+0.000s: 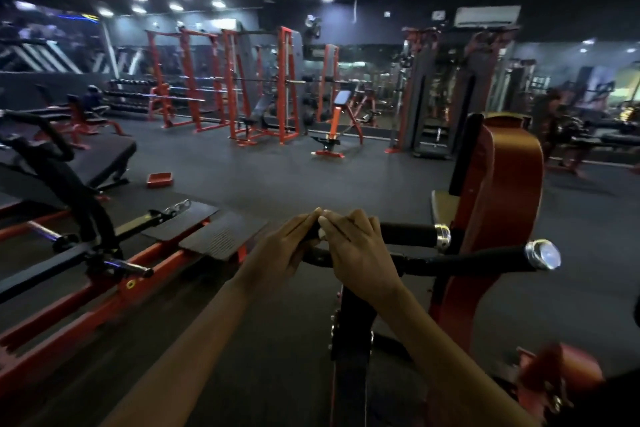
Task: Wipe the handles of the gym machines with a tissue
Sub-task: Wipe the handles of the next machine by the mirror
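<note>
Dark rubber flooring (311,180) stretches across a dim gym lit by ceiling spots, with red power racks (263,83) and a mirrored wall at the back. Near the bottom centre, two bare forearms reach forward and both hands meet over a black padded handle (405,234) of a red-framed machine (502,184). The left hand (287,246) lies over the handle's near end with fingers fairly straight, fingertips touching those of the right hand (356,250), whose fingers curl down over the grip. A small white scrap, likely the tissue (322,234), peeks out between the two hands (most of it is hidden, so which hand holds it cannot be told). A second black handle (485,262) with a chrome end cap juts toward the right, just below the first. To the left sits a low red rowing rail (104,295) with black footplates (214,236), and a small red block (159,179) lies on the floor beyond it.
</note>
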Action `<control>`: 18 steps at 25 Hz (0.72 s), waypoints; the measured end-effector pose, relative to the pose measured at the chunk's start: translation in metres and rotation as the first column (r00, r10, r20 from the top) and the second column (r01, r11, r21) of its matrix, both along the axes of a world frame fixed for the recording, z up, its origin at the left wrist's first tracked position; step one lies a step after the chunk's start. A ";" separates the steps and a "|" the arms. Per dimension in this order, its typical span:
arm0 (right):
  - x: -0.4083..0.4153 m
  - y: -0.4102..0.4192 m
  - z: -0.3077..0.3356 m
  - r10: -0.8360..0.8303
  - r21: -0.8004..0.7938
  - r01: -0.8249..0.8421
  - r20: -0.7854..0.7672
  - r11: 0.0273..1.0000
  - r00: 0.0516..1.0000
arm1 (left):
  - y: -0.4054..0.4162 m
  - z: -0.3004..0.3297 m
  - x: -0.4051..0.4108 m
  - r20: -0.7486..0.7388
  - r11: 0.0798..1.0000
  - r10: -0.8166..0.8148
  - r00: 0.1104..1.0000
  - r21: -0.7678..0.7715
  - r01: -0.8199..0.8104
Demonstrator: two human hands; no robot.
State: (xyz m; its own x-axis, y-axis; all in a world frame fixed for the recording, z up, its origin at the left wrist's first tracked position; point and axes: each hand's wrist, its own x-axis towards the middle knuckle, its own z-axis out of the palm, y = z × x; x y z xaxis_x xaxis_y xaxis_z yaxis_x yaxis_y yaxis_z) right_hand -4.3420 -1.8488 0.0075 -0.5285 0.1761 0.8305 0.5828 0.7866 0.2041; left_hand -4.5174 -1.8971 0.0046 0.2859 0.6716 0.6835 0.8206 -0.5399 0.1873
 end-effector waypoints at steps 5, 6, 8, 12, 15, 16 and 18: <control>-0.015 -0.021 -0.012 -0.118 -0.095 0.113 -0.048 0.989 0.992 | 0.006 -0.012 -0.003 -0.024 0.998 0.025 0.999 -0.065 -0.027; -0.016 -0.024 -0.012 -0.151 -0.103 0.145 -0.052 0.984 0.987 | 0.006 -0.014 -0.002 0.001 0.992 0.054 0.999 -0.116 -0.053; -0.017 -0.029 -0.012 -0.208 -0.128 0.201 -0.039 0.971 0.977 | 0.005 -0.013 -0.001 0.038 0.990 0.006 0.999 -0.139 -0.001; 0.007 -0.033 -0.012 -0.273 -0.134 0.272 0.005 0.953 0.962 | 0.013 -0.011 -0.008 -0.096 1.000 -0.018 0.995 -0.022 0.016; 0.049 -0.027 -0.006 -0.310 -0.140 0.302 -0.040 0.943 0.950 | 0.015 -0.016 -0.006 -0.091 0.999 0.034 0.995 0.028 -0.031; 0.060 -0.025 -0.004 -0.322 -0.154 0.311 -0.057 0.938 0.945 | 0.015 -0.016 -0.004 -0.094 0.998 0.040 0.995 0.058 -0.034; 0.073 -0.021 -0.004 -0.374 -0.249 0.337 -0.117 0.908 0.920 | 0.016 -0.011 -0.003 -0.081 0.995 0.064 0.995 0.078 -0.057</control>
